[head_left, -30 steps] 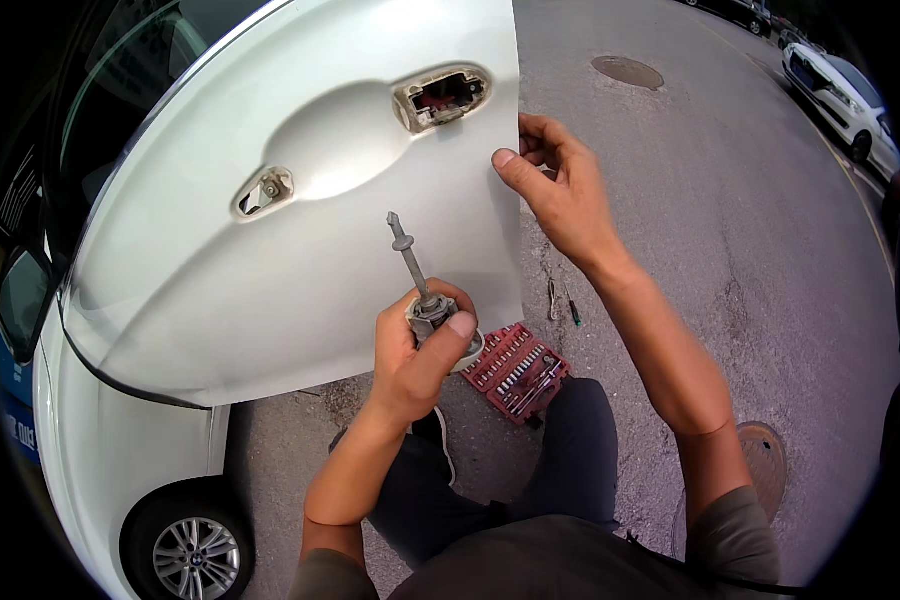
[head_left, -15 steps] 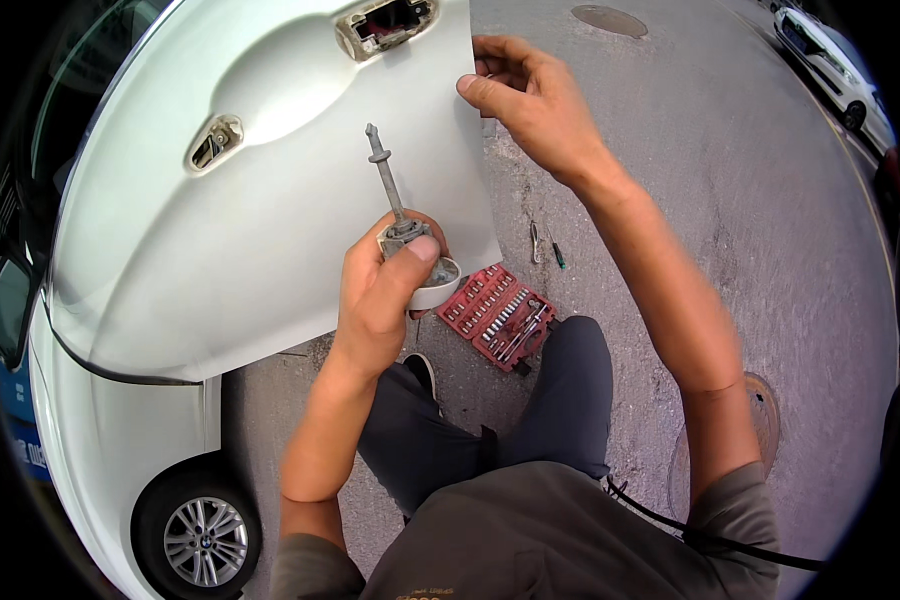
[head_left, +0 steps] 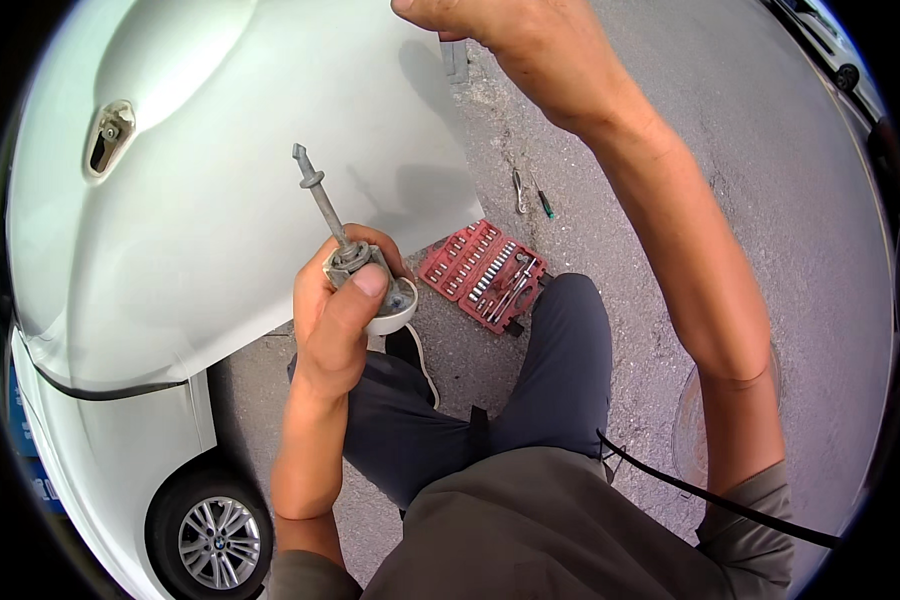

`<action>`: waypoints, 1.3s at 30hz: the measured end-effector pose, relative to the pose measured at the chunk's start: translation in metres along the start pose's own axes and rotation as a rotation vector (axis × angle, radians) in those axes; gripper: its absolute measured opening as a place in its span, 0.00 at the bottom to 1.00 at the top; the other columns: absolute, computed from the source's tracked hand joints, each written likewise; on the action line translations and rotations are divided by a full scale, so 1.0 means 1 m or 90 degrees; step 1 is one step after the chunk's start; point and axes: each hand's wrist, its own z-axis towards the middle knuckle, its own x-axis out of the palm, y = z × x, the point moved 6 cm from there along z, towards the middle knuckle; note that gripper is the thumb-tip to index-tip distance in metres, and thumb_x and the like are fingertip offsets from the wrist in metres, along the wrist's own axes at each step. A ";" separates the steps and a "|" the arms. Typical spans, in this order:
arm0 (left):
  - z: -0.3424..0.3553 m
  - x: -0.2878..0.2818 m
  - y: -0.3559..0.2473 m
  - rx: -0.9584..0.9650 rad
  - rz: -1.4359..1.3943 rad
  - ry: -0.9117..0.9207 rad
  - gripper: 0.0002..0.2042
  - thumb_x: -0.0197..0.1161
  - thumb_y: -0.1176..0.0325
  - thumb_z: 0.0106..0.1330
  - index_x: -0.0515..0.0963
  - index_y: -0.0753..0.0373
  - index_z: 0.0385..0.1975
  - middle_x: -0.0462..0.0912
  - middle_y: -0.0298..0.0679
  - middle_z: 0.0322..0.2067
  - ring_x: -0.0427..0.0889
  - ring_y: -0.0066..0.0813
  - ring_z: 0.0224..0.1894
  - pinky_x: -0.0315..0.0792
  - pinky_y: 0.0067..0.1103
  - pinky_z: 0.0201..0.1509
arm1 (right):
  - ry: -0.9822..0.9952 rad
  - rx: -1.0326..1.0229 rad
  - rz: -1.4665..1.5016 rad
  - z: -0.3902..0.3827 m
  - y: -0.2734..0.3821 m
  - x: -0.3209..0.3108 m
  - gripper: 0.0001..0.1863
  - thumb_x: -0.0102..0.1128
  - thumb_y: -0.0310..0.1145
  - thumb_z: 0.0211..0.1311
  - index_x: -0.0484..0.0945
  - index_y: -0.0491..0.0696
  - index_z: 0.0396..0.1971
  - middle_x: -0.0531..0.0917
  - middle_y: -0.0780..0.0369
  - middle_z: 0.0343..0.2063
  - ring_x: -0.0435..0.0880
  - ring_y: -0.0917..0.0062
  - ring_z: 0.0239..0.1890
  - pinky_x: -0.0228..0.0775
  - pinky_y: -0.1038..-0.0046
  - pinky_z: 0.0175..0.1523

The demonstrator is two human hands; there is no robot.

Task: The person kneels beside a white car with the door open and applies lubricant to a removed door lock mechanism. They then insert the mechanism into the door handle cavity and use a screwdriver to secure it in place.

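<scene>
My left hand (head_left: 328, 335) is closed around a door lock cylinder (head_left: 351, 258), a grey metal body with a white rounded cap. The thumb presses on its body, and a long thin rod with a collar points up and away to the left. The white car door (head_left: 270, 150) stands open just beyond it, with an oval hole (head_left: 108, 140) in its outer skin that shows metal inside. At the upper edge of the view, my right hand (head_left: 560, 65) is raised by the door's edge. Its thumb shows, but most of its fingers are cut off, so its grip is hidden.
A red socket set case (head_left: 483, 275) lies unfolded on the asphalt between the door and my knee. Two small hand tools (head_left: 519, 190) lie beyond it. A car wheel (head_left: 218, 542) is at the lower left; another car (head_left: 835, 55) stands far right.
The view has shifted, so the door's upper handle recess has left the picture. My right hand now sits higher, at the upper edge. The left hand still holds the lock cylinder.
</scene>
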 end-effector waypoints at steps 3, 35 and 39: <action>-0.003 -0.011 0.019 0.027 0.072 0.061 0.24 0.65 0.48 0.55 0.73 0.68 0.30 0.78 0.43 0.22 0.78 0.29 0.23 0.70 0.21 0.27 | 0.010 -0.006 0.032 0.004 -0.007 -0.002 0.39 0.68 0.41 0.59 0.64 0.33 0.64 0.74 0.54 0.52 0.72 0.73 0.52 0.66 0.71 0.61; -0.041 -0.034 0.128 -0.282 0.396 0.400 0.10 0.71 0.70 0.48 0.80 0.63 0.29 0.80 0.39 0.22 0.82 0.35 0.24 0.73 0.25 0.27 | 0.502 0.476 -0.382 -0.287 -0.448 0.146 0.16 0.60 0.29 0.53 0.81 0.42 0.43 0.86 0.49 0.40 0.87 0.58 0.45 0.80 0.59 0.47; -0.025 -0.016 0.089 -0.231 0.413 0.386 0.09 0.70 0.67 0.50 0.79 0.63 0.28 0.81 0.39 0.25 0.81 0.36 0.27 0.73 0.28 0.33 | 0.185 0.139 -0.386 -0.297 -0.501 0.241 0.21 0.58 0.29 0.55 0.79 0.41 0.50 0.81 0.49 0.52 0.83 0.55 0.51 0.77 0.57 0.54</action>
